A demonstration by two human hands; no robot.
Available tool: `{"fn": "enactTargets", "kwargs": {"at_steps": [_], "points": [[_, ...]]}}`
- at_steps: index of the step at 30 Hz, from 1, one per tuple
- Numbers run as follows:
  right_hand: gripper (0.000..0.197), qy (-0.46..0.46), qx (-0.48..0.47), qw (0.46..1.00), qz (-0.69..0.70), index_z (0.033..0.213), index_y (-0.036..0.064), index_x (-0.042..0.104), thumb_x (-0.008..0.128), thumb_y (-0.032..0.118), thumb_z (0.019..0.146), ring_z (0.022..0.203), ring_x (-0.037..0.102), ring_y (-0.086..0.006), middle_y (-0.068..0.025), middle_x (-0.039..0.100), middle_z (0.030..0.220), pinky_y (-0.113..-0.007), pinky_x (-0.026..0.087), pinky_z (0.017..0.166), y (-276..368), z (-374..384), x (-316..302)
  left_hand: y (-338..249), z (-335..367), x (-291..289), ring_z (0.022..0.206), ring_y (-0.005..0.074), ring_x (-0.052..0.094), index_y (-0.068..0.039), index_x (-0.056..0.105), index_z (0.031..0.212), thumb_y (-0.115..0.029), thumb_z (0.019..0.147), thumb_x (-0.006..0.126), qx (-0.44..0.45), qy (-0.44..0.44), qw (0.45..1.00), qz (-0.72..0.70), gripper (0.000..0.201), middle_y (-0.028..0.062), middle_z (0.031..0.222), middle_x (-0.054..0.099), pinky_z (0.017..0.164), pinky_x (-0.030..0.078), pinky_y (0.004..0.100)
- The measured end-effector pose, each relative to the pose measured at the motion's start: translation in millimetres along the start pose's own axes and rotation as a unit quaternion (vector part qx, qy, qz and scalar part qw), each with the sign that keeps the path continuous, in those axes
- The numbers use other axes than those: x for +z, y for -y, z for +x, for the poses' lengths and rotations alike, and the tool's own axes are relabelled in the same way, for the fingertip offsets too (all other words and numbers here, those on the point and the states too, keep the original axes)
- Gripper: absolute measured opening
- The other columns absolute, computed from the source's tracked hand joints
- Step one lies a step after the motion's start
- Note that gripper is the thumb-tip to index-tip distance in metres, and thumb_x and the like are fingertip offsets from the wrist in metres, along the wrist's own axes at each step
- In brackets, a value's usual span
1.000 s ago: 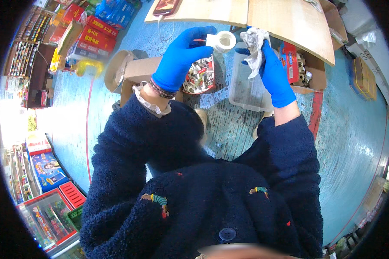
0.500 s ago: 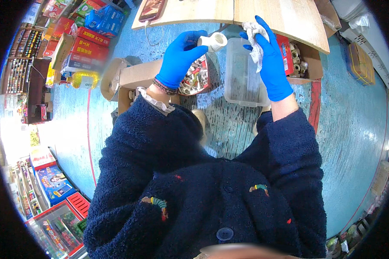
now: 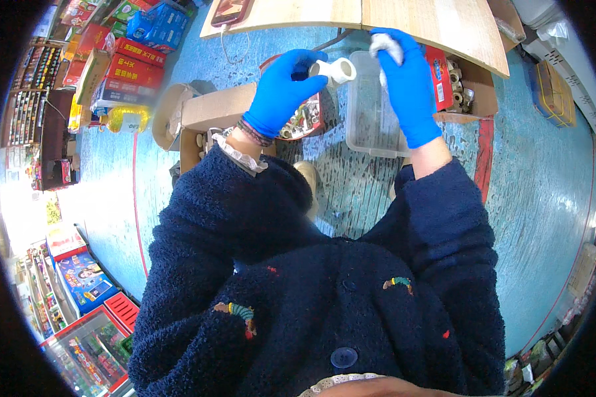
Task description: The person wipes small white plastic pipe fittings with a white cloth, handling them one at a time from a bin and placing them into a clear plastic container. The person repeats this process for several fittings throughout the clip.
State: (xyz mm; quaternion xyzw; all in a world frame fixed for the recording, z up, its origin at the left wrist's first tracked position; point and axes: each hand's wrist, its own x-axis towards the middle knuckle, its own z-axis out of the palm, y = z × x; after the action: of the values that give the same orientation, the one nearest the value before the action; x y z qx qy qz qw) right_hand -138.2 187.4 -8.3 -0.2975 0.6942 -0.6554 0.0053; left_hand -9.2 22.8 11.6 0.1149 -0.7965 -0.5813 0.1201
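In the head view, the left hand (image 3: pixel 278 92) grips one white pipe fitting (image 3: pixel 341 71), its fingers partly hiding it; the right hand (image 3: pixel 407 92) clasps one crumpled white cloth (image 3: pixel 387 46), partly hidden, above one clear tub (image 3: pixel 367 132). The fitting is between both hands. One red-rimmed container (image 3: pixel 320 121), partly covered, and one cardboard box (image 3: pixel 485 99), right, hold fittings too crowded to count.

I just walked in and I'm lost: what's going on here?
A person wearing blue gloves is holding a white tubular fitting in the left hand and a crumpled white cloth in the right hand. The cloth and fitting are apart. Lower down are a clear plastic bin and, left of it, a container of small fittings.
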Motion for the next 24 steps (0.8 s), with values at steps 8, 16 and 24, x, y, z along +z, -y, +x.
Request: {"fn": "enactTargets", "kwargs": {"at_steps": [8,16,24], "points": [[0.034,0.006,0.170,0.920,0.352,0.119,0.0046,0.051,0.052,0.018,0.088,0.086,0.058,-0.0170,-0.0076,0.060,0.103,-0.027,0.047,0.077,-1.7,5.8,-15.2,5.6,7.3,-9.9,0.101,0.0234,0.056,-0.002,0.051,0.117,-0.011,0.084,0.056,-0.025,-0.016,0.982,-0.187,0.034,0.0110,0.113,0.057,0.089,0.046,0.0365],[0.034,0.075,0.159,0.976,0.129,0.116,0.0079,0.054,0.057,0.019,0.085,0.100,0.054,-0.0168,-0.0065,0.056,0.111,-0.028,0.042,0.087,10.0,-2.8,-16.8,25.1,13.9,-17.8,0.094,0.0306,0.057,-0.002,0.048,0.120,-0.024,0.089,0.050,-0.131,0.063,0.852,-0.503,0.038,0.0187,0.110,0.056,0.088,0.045,0.0440],[0.030,-0.032,-0.128,0.988,-0.080,0.111,0.0063,0.054,0.056,0.008,0.081,0.110,0.049,-0.0260,-0.0122,0.049,0.119,-0.033,0.040,0.094,4.2,-4.6,1.4,16.6,2.4,15.6,0.098,0.0348,0.057,-0.003,0.048,0.119,-0.027,0.089,0.051,-0.178,0.096,0.866,-0.457,0.038,0.0202,0.113,0.055,0.084,0.048,0.0460]]}}
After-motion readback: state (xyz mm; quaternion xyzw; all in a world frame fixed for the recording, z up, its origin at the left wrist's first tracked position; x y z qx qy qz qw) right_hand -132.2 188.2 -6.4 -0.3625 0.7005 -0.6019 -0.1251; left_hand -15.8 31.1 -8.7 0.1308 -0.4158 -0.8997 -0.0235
